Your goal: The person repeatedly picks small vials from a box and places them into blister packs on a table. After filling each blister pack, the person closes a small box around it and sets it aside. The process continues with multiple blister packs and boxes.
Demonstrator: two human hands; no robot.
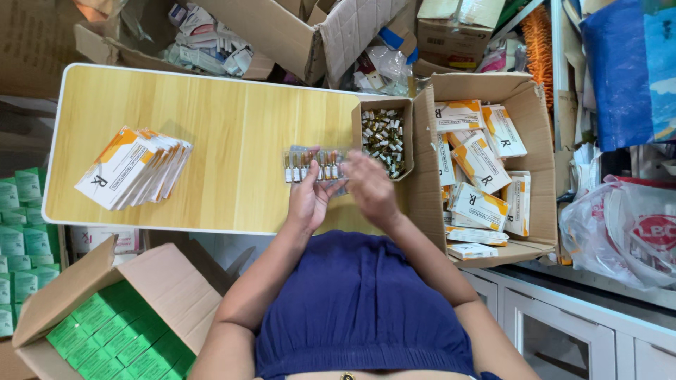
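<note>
My left hand [308, 200] holds a clear plastic tray of small vials [310, 164] by its near edge, above the right part of the wooden table [232, 134]. My right hand [370, 186] hovers at the tray's right end, fingers loosely curled and blurred; I cannot tell whether it holds a vial. Just beyond it stands a small open cardboard box full of loose vials [383, 137]. A fanned stack of flat white-and-orange cartons [134, 167] lies on the table's left side.
A large open cardboard box with several white-and-orange cartons [482, 176] stands to the right. A box of green packets [116, 338] sits at the lower left. Open boxes and plastic bags crowd the far side, and a white cabinet [563, 324] is at lower right.
</note>
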